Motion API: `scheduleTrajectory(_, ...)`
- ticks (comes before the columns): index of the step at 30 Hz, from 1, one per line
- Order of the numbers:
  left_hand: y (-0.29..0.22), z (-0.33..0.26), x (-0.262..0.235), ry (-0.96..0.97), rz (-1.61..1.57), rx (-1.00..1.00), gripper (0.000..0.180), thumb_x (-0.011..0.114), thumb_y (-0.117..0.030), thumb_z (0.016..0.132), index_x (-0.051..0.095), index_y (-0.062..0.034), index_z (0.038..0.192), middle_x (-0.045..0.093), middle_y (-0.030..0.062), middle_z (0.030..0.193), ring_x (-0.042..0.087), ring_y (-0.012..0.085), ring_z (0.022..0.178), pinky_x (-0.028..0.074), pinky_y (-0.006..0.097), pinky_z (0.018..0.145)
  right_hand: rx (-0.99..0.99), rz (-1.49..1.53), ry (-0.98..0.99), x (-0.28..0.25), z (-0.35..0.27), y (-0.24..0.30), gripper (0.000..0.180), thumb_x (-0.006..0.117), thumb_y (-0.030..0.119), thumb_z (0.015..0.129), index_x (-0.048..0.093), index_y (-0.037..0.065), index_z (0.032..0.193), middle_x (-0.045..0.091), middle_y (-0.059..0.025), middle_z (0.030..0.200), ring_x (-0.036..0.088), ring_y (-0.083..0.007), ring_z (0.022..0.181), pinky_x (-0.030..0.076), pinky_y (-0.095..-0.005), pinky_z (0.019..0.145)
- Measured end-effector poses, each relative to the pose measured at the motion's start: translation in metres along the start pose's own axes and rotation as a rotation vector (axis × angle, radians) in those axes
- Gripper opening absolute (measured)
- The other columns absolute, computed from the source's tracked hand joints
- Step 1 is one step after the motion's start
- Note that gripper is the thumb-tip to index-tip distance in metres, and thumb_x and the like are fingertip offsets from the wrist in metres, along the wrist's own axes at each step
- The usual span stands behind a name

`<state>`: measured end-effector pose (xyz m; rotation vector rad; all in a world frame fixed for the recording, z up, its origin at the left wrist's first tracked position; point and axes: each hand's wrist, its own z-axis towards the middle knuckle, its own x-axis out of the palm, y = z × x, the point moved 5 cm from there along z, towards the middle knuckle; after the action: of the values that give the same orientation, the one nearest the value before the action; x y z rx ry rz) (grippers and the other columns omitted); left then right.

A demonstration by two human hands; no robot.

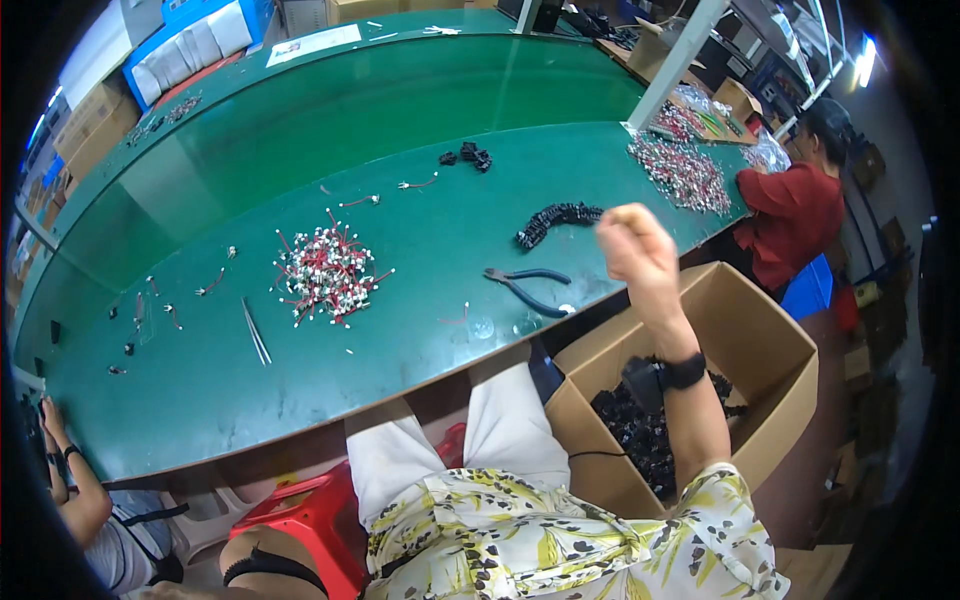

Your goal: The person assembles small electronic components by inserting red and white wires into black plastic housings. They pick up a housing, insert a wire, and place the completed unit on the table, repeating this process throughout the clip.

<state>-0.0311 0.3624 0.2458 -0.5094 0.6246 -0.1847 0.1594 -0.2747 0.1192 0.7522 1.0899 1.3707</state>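
And here's the right hand point(637, 243), over the right side of the green table point(420, 270), fingers curled closed into a fist! Whether anything is tucked inside, I can't tell. The left hand is out of view.

Right beside that fist, on its left, sits the curved row of black pieces point(556, 222), its right end running up to the hand; touching or just apart, this angle won't say. It looks light, this one, and each piece looks like hard plastic, stiff on its own, yet the row curves, so I'd expect it to flex or come apart at the joins if pinched at one end. The surface is probably a touch slick. Best hold, in my judgement: fingers across both sides near the middle, with a gentle squeeze; the small parts look easy to crack if crushed.

Nearer than the row, the pliers point(512, 277) lie with handles spread. Over to the left, a heap of red-and-white wires point(330, 275), soft and tangle-prone by the look of it, with tweezers point(254, 330) on its near-left side.
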Motion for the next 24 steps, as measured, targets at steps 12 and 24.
scheduleTrajectory(12, -0.117, -0.014, 0.202, 0.233, -0.488, 0.065, 0.045, 0.071, 0.004, 0.076, 0.057, -0.0040, 0.118, 0.057, 0.0130, 0.115, 0.057, 0.0170, 0.091, 0.049, 0.029, 0.076, 0.028, -0.895, 0.689, 0.000, 0.087, -0.068, 0.036, 0.075, 0.011, 0.072, 0.065, 0.005, 0.107, 0.062, -0.0096, 0.107, 0.061, -0.0311, 0.098, 0.049, -0.0390, 0.081)
scheduleTrajectory(24, -0.311, -0.178, 0.446, 0.863, -1.253, -0.663, 0.042, 0.069, 0.002, 0.084, 0.056, 0.0018, 0.124, 0.053, 0.0097, 0.119, 0.059, 0.0186, 0.108, 0.051, 0.030, 0.092, 0.304, -0.114, 0.451, -0.006, 0.082, -0.078, 0.035, 0.080, 0.013, 0.077, 0.066, 0.001, 0.106, 0.059, -0.0021, 0.098, 0.052, -0.0078, 0.082, 0.043, -0.0233, 0.066)
